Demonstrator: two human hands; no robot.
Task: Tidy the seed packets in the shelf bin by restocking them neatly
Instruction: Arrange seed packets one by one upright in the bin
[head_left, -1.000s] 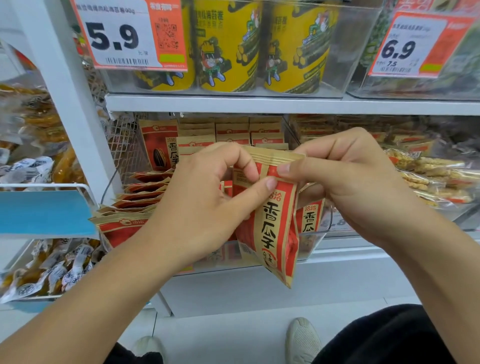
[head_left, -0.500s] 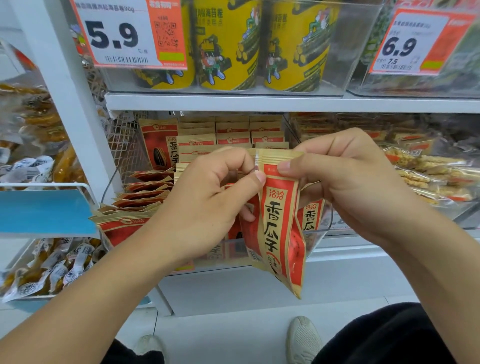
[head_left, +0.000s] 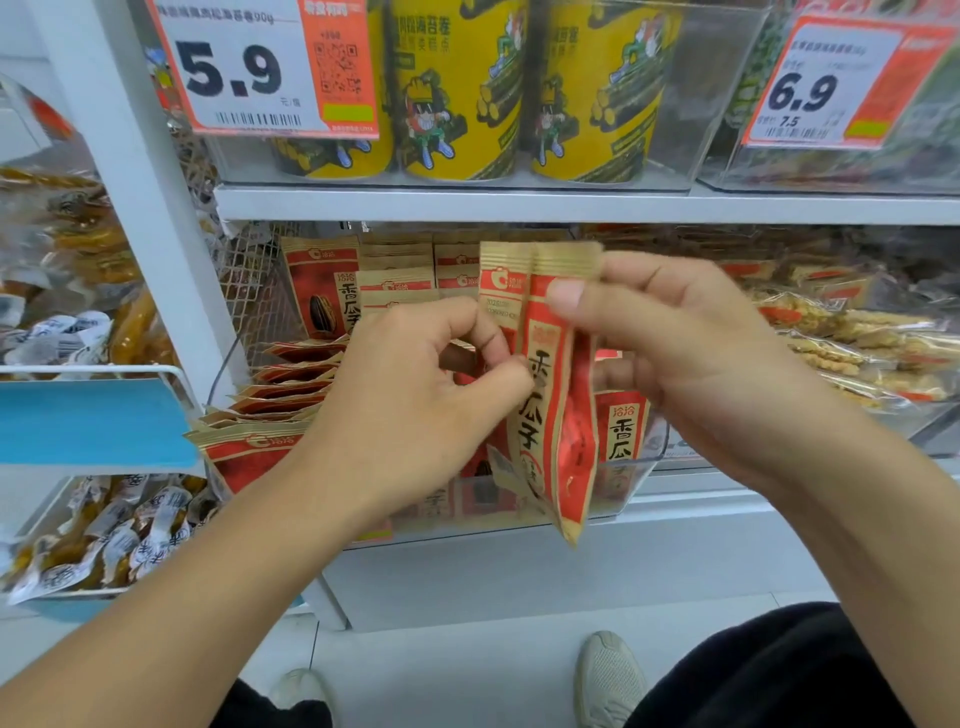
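Red and tan seed packets (head_left: 550, 415) hang upright in front of the clear shelf bin (head_left: 652, 457). My right hand (head_left: 691, 353) pinches their tops, thumb on the front near the tan seal. My left hand (head_left: 415, 395) pinches the packets' left edge at mid-height with thumb and forefinger. Several more packets (head_left: 291, 395) lie flat in a slanted stack at the bin's left, and others stand in rows (head_left: 400, 275) at the back. One packet (head_left: 623, 431) stands at the bin's front right.
A white shelf (head_left: 571, 205) above carries yellow snack tubs (head_left: 457, 93) behind price tags 5.9 (head_left: 249, 67) and 6.9 (head_left: 831, 88). Bagged snacks (head_left: 857, 343) fill the bin to the right. A white upright post (head_left: 150, 208) and a blue-fronted basket (head_left: 88, 421) stand left.
The held packets rose a little and turned more upright. My left hand slid down from their top to the left edge, while my right hand kept its hold at the top.
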